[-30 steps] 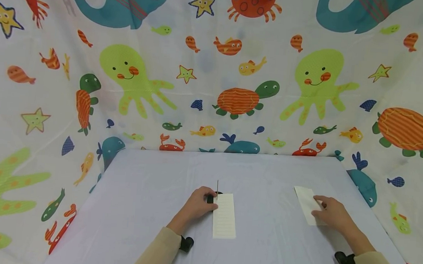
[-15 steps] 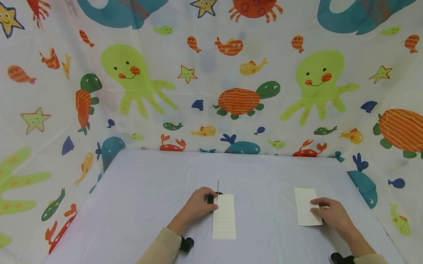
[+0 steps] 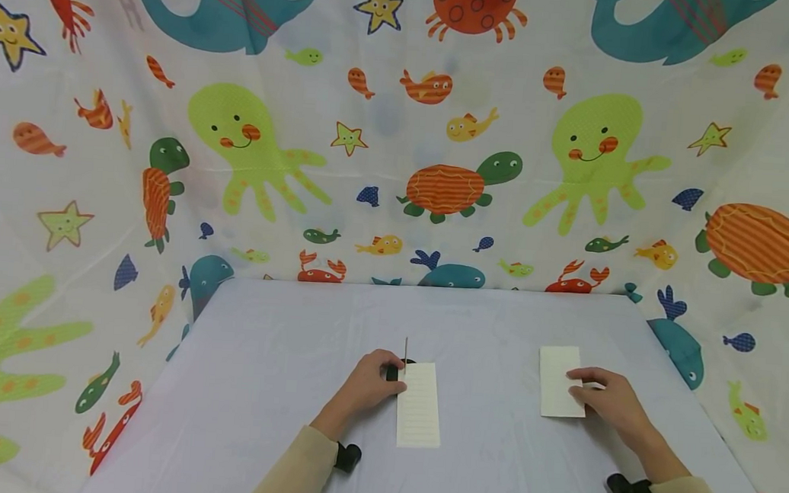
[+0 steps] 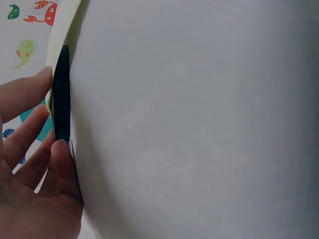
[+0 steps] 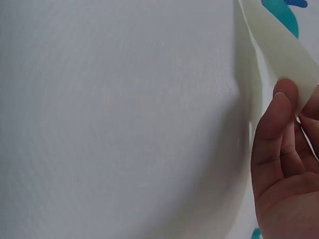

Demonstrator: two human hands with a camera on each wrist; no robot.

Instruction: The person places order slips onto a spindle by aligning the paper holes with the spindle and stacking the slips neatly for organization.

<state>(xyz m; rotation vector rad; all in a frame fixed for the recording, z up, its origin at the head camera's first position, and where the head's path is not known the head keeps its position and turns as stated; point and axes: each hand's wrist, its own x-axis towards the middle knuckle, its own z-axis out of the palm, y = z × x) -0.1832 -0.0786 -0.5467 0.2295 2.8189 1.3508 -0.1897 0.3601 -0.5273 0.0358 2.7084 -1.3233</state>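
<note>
A receipt spike with a thin upright rod (image 3: pixel 406 348) and a round black base (image 3: pixel 392 373) stands near the table's middle. A lined cream paper slip (image 3: pixel 419 412) lies over the base, its top end at the rod. My left hand (image 3: pixel 371 381) grips the base at its left side, thumb and fingers also at the slip's edge. In the left wrist view the dark base (image 4: pixel 61 99) shows edge-on between the fingers, under the paper. Off to the right, my right hand (image 3: pixel 607 399) pinches a second cream slip (image 3: pixel 557 380) by its right edge; it bends in the right wrist view.
A white cloth covers the table (image 3: pixel 278 345). Behind and at both sides hangs a white curtain (image 3: pixel 382 230) printed with sea animals. Black wrist mounts (image 3: pixel 348 457) sit by both beige sleeves. White tabletop lies between the two slips.
My right hand has shifted slightly left with its slip, which has turned from slanted to nearly upright in the head view. The left hand, spike and lined slip have stayed put.
</note>
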